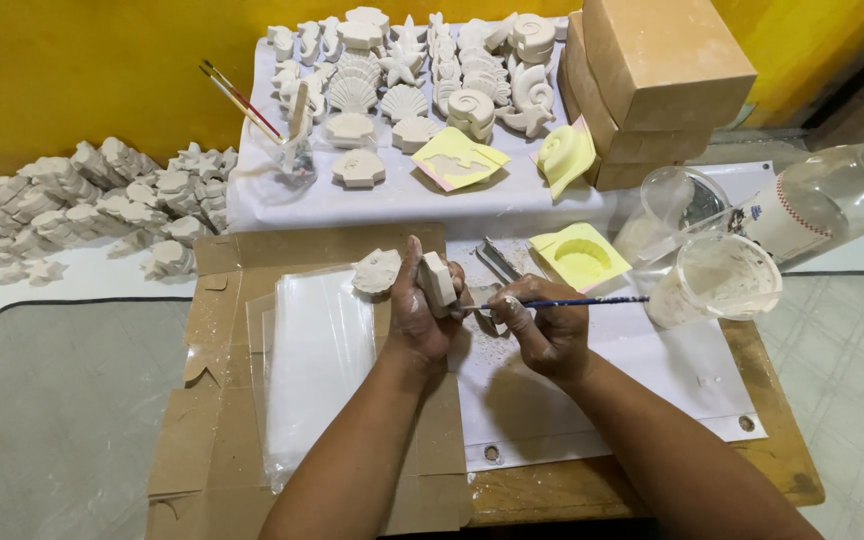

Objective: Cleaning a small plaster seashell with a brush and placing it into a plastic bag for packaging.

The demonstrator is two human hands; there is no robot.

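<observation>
While left fingers (pixel 420 300) clamp a chalky plaster cast (pixel 438 283), right fingers (pixel 544 322) pinch a thin brush (pixel 572 301).

Both bare forearms reach up from the bottom edge and converge; the left hand (pixel 424 305) stands upright, fingers and thumb curled closed in a grip; the right hand (pixel 544 328) lies knuckles-up, fingers pinched together, pointing left
</observation>
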